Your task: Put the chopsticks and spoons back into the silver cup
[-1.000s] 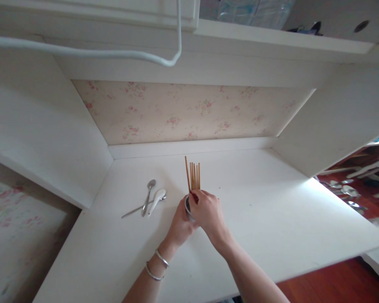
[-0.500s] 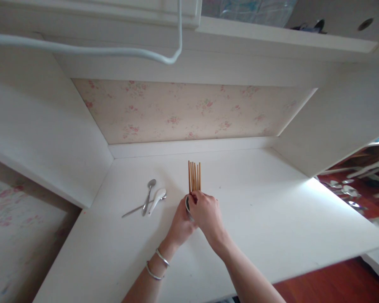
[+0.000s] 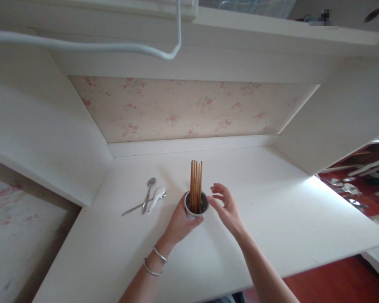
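A small metal cup (image 3: 196, 209) stands on the white desk (image 3: 271, 219), with several brown wooden chopsticks (image 3: 196, 184) upright inside it. My left hand (image 3: 179, 225), with two silver bangles on the wrist, is wrapped around the cup from the near left side. Just right of the cup hovers my right hand (image 3: 225, 205), its fingers spread and holding nothing.
Left of the cup lie a metal spoon (image 3: 148, 194), a white ceramic spoon (image 3: 156, 198) and another thin metal utensil (image 3: 133, 209). A floral back panel (image 3: 189, 109) and white side walls enclose the desk. A white cable (image 3: 82, 46) hangs overhead. Red floor shows at right.
My right hand has let go of the chopsticks and drawn back to the right, fingers spread. The chopsticks now stand together in the cup, whose rim is uncovered.
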### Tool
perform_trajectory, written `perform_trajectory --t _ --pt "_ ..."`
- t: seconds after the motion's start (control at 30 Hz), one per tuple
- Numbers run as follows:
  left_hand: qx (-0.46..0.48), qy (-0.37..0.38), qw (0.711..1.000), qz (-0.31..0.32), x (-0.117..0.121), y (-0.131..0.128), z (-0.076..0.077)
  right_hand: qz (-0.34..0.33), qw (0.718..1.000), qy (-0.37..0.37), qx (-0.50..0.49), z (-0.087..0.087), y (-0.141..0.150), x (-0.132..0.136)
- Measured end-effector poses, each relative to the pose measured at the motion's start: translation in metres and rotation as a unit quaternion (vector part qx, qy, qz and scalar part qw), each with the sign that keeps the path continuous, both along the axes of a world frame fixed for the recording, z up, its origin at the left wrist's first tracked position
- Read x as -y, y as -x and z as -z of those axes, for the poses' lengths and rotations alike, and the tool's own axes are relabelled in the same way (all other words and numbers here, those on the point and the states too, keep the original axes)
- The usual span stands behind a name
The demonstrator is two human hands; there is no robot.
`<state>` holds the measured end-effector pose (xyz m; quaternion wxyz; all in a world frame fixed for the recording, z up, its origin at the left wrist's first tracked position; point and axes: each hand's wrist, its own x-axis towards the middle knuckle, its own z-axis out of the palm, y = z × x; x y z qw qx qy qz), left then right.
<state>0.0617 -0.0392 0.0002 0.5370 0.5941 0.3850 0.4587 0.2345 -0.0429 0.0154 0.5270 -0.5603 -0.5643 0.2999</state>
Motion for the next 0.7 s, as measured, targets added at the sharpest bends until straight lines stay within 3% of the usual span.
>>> perform_trajectory --t 0.1,0.2,0.43,0.6,0.7 --pt "0.008 0.002 1.0 0.024 -0.002 0.001 0.0 -0.124 0.99 0.028 -0.056 0.026 -0.008 0.0" --pt "0.027 0.001 0.998 0.049 -0.003 0.001 0.002 -0.185 0.98 0.041 -0.065 0.038 -0.005 0.001" --pt "-0.046 -0.053 0.997 0.034 0.0 0.005 0.007 -0.172 0.984 0.039 -0.03 0.046 0.013 -0.001" --pt "-0.211 -0.077 0.974 0.02 0.002 0.045 -0.006 -0.173 0.983 0.032 -0.056 0.049 0.016 0.001" --pt "-0.317 -0.058 0.946 -0.041 -0.006 0.076 -0.012 -0.163 0.985 0.039 -0.042 0.05 0.015 0.002"
